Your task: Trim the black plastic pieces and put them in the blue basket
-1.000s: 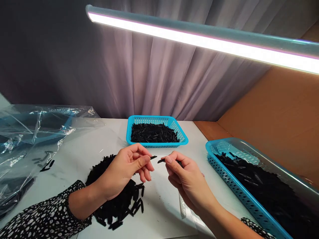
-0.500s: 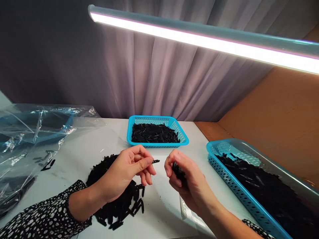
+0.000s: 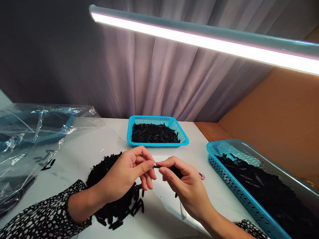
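Observation:
Between thumb and fingertips, my left hand [image 3: 139, 167] pinches one end of a short, slim black piece [image 3: 156, 166]. My right hand [image 3: 185, 179] meets it from the other side, its thumb and forefinger closed at the piece's other end. More black material [image 3: 176, 172] shows inside the curled fingers of my right hand, partly hidden. A pink rounded bit [image 3: 202, 176] pokes out behind that hand; its kind I cannot make out. Below my left forearm lies a heap of similar black pieces [image 3: 117, 205] on the white table [image 3: 159, 219].
A blue basket [image 3: 183, 137] of black pieces stands at the back. On the right is a larger blue basket [image 3: 211, 156] with dark pieces and a clear cover. Clear plastic bags [image 3: 50, 126] lie on the left, with a few loose pieces beside them. A lamp tube [image 3: 199, 36] hangs overhead.
My right hand has turned and moved left to the black piece in my left hand, its thumb and forefinger now closing on that piece's free end. The pink bit has come into view.

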A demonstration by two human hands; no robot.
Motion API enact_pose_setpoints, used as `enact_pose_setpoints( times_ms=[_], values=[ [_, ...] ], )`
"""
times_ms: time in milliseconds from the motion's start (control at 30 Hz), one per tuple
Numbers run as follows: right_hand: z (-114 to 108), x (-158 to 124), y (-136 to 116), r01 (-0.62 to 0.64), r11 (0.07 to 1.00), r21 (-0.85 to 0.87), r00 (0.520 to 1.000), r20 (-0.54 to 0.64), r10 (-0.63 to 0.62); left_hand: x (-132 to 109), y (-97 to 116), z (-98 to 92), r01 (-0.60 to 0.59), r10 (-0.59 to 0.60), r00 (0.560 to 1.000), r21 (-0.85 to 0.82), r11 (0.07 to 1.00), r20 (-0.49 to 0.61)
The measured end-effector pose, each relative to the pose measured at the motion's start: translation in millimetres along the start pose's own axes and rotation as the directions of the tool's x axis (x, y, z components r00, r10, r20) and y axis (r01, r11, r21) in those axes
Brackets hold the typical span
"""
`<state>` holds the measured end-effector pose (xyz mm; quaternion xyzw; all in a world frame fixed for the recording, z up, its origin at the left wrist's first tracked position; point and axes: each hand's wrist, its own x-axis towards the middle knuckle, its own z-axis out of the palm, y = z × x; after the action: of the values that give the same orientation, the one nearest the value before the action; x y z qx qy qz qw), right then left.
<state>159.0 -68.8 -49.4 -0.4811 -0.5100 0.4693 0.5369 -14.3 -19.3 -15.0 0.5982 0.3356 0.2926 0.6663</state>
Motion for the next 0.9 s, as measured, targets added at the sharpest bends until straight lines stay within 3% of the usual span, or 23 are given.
enact_pose_setpoints(
  times_ms=[67, 133, 233, 300, 333, 400, 533, 733, 900],
  values=[
    [0, 2, 2, -0.050, 0.997, 0.065, 0.999, 0.002, 0.050, 1, 2, -5.8, -0.013, 0.015, 1.000, 0.133, 0.991, -0.010],
    [-1, 4, 4, -0.090, 0.985, 0.147, 0.996, 0.010, 0.090, 3, 5, -14.0, -0.021, 0.040, 0.998, 0.398, 0.917, -0.039],
    [-1, 5, 4, -0.125, 0.959, 0.253, 0.992, 0.024, 0.123, 9, 6, -27.3, 0.007, 0.184, 0.973, 0.810, 0.586, -0.142],
    [-1, 6, 3, -0.148, 0.939, 0.309, 0.989, 0.029, 0.146, 13, 4, -34.6, 0.028, 0.221, 0.967, 0.915, 0.403, -0.127],
    [0, 6, 2, -0.163, 0.927, 0.337, 0.986, 0.033, 0.162, 14, 2, -37.3, 0.002, 0.208, 0.974, 0.932, 0.362, -0.083],
    [1, 7, 0, -0.189, 0.903, 0.385, 0.981, 0.045, 0.187, 15, -2, -40.4, -0.084, 0.183, 0.983, 0.920, 0.382, 0.014],
    [1, 7, -2, -0.197, 0.889, 0.414, 0.980, 0.061, 0.188, 11, -5, -34.7, -0.183, 0.195, 0.976, 0.865, 0.467, 0.102],
    [0, 2, 4, -0.149, 0.936, 0.319, 0.988, 0.089, 0.127, -5, 4, -9.8, -0.295, 0.364, 0.931, 0.659, 0.691, 0.035],
    [3, -4, 5, -0.087, 0.983, 0.160, 0.993, 0.098, 0.072, -9, -3, 1.1, -0.247, 0.289, 0.957, 0.499, 0.830, -0.006]
  ],
)
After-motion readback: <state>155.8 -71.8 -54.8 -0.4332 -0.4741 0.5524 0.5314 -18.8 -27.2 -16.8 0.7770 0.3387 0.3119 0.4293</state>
